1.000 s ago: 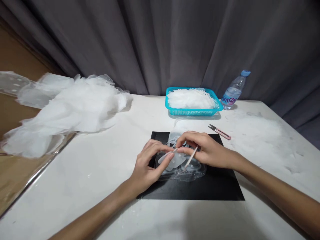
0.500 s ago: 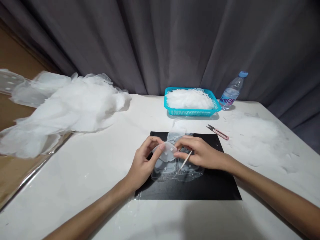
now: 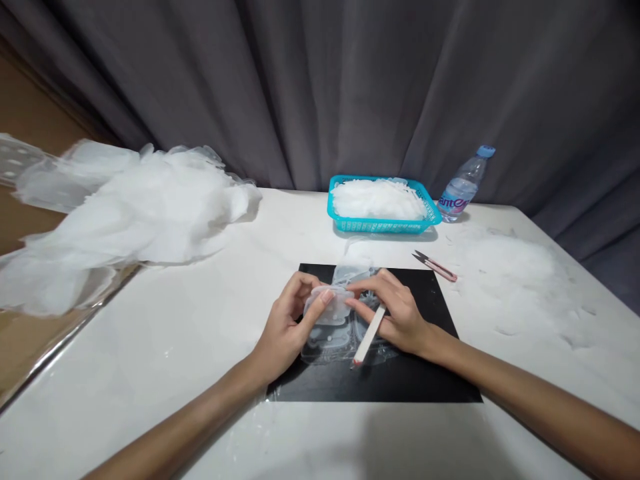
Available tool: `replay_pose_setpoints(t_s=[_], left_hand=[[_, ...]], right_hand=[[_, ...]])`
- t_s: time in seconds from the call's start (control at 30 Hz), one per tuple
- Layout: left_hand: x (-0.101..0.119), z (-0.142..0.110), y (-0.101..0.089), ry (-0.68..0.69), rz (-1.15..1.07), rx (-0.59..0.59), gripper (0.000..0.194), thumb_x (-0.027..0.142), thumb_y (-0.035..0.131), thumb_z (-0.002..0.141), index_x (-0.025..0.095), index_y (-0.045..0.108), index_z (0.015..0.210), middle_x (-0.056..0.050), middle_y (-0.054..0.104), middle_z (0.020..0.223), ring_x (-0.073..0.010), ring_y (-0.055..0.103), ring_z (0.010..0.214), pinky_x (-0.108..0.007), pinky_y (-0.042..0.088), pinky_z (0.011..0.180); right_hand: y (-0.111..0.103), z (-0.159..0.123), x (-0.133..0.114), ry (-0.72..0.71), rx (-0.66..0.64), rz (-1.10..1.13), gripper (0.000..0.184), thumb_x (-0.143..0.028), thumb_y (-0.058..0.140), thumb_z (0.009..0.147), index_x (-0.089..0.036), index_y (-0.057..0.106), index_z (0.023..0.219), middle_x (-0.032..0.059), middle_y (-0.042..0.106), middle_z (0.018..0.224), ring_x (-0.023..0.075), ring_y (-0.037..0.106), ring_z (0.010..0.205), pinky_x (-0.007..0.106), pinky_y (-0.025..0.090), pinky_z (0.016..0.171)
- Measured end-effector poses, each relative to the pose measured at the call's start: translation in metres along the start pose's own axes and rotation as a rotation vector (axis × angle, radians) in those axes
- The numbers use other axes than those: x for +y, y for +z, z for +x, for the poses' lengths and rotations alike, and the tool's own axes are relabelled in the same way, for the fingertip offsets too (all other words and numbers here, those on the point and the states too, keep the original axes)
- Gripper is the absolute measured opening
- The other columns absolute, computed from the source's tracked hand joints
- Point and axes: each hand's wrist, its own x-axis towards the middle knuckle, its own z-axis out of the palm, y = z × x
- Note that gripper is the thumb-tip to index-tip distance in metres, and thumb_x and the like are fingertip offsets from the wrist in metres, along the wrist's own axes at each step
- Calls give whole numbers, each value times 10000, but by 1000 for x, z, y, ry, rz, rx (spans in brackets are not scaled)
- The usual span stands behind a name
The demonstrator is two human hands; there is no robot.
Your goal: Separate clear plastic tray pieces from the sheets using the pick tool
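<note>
Moved: The flat stick [image 3: 370, 335] has turned, so its wide side and red end now show. The thin cloudy piece [image 3: 333, 315] has tipped in the fingers.
Left hand: The left hand [image 3: 286, 328] pinches the thin cloudy piece with its thumb on top.
Right hand: The right hand [image 3: 401, 315] has the flat stick tucked in its fingers. Its fingertips are at the other side of the thin cloudy piece.
Cloudy piece: It is up between both hands, over the black mat [image 3: 400, 385].
Bottle: The bottle [image 3: 459, 192] has a blue cap and some water in it. Big purple letters on it look like "ante", but I cannot read the whole word.
Basket: The blue basket [image 3: 385, 225] is full of thin white bits, heaped up. It is just beside the bottle.
Mat: See-through plastic [image 3: 327, 339] lies on it, under the hands.
Snips: The pink snips [image 3: 443, 269] lie near the mat, with the dark blades spread.
Piles: A big white pile [image 3: 150, 213] is on the left. A flatter white pile [image 3: 520, 267] is on the right of the counter [image 3: 195, 333].
</note>
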Motion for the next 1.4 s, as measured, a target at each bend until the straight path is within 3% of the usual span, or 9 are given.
replay_pose_setpoints(t_s=[0.33,0.47,0.63,0.77,1.0,1.17,1.27,1.4], left_hand=[[2,0,-1,31,138,-52,171,389,706,994,224,726,1035,-14,711,904,-109,576,630,-223,446,550],[3,0,-1,54,153,-43,152,372,710,993,224,732,1023,-15,719,915,-112,602,666,-220,459,576],[4,1,0,75,194,-18,153,363,712,993,214,736,1012,-3,718,895,-84,546,587,-208,409,514],[2,1,-1,65,220,3,181,391,713,991,213,741,1012,4,714,891,-71,460,532,-215,362,481],[-2,0,-4,-59,194,-21,238,442,691,999,207,714,1018,10,677,880,-84,495,602,-208,389,544],[-6,7,-3,-220,-71,-133,332,523,686,981,208,615,1058,37,639,699,-104,549,518,-198,428,488],[-6,14,-3,-293,-207,-218,367,554,675,979,208,568,1037,68,592,598,-90,491,421,-186,412,426],[-7,17,-4,-279,-199,-243,360,539,674,991,199,563,1027,89,536,565,-60,425,417,-150,360,414]], right_hand=[[0,1,-1,-75,70,-62,63,-206,644,1038,-216,669,1095,65,801,929,209,723,809,384,570,764],[1,0,0,-87,74,-11,115,-161,637,1034,-205,652,1139,72,796,964,203,719,864,372,562,796],[1,1,0,-67,30,-5,234,-156,598,1050,-203,630,1277,93,789,1066,215,712,937,378,564,802],[0,4,2,-60,-6,42,231,-154,605,1047,-190,638,1273,93,783,1081,212,700,961,376,565,846],[5,4,6,1,-13,127,64,-162,636,1036,-185,653,1093,45,738,926,166,661,850,302,562,784],[4,3,6,17,-29,182,174,-172,598,1053,-195,637,1222,49,738,955,161,693,834,289,580,742],[3,3,6,-34,-53,166,303,-151,569,1058,-196,586,1357,60,751,985,169,685,811,314,582,741],[1,5,3,-166,-91,81,266,-102,547,1042,-180,624,1284,76,759,985,185,677,800,343,572,730]])
